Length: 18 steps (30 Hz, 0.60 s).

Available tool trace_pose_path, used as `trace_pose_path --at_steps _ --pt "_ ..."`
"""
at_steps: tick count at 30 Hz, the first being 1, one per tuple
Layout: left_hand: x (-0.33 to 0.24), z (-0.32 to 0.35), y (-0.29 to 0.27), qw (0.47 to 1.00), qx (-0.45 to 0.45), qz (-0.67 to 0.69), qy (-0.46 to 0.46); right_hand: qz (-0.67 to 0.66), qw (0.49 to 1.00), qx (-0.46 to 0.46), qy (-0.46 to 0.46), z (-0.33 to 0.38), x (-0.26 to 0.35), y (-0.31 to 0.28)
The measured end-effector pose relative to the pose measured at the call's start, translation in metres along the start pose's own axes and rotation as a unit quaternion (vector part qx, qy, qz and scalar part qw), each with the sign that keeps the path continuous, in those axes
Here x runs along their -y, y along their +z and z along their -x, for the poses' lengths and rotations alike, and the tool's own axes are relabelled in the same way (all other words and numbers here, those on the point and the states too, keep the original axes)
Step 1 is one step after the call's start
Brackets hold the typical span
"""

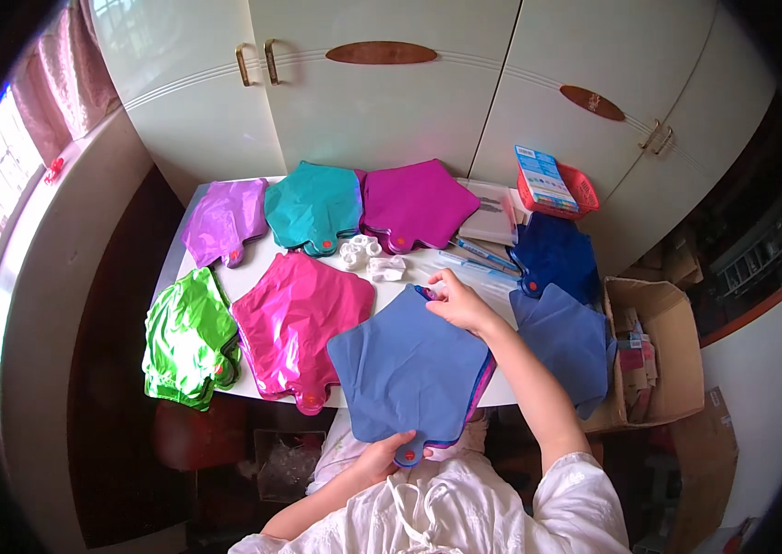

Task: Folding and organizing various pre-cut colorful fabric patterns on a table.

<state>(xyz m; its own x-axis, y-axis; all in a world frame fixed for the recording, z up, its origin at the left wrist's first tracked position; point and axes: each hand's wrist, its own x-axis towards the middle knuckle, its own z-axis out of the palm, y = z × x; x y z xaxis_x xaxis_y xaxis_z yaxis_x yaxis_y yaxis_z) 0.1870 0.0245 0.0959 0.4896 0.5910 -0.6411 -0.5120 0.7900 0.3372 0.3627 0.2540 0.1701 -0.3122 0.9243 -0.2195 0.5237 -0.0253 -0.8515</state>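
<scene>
A stack of flat, star-shaped foil balloons (409, 360), dull blue on top with purple and darker blue edges below, stands tilted over the table's front edge and my lap. My left hand (380, 459) grips its lower end beside the rounded tail with a red dot. At the upper tip, my right hand (451, 303) is closed in a pinch; a small blue and purple bit shows at its fingertips, seemingly the folded balloon tips. Left of the stack lies a pink foil balloon pile (303, 319). A blue foil balloon pile (565, 346) rests to its right.
The white table (266, 249) also bears green (190, 337), lilac (225, 217), teal (315, 203) and magenta (417, 201) balloon piles. White ribbon rolls (360, 251), pens (485, 254), dark blue balloons (555, 254) and a red basket (585, 192) lie behind. A cardboard box (677, 369) stands right.
</scene>
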Motion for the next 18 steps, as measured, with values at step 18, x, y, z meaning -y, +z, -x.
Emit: trace_pose_path --at_steps 18 --pt "-0.016 0.001 0.012 0.996 0.035 0.076 -0.041 -0.032 0.98 -0.093 -0.174 -0.021 -0.035 0.023"
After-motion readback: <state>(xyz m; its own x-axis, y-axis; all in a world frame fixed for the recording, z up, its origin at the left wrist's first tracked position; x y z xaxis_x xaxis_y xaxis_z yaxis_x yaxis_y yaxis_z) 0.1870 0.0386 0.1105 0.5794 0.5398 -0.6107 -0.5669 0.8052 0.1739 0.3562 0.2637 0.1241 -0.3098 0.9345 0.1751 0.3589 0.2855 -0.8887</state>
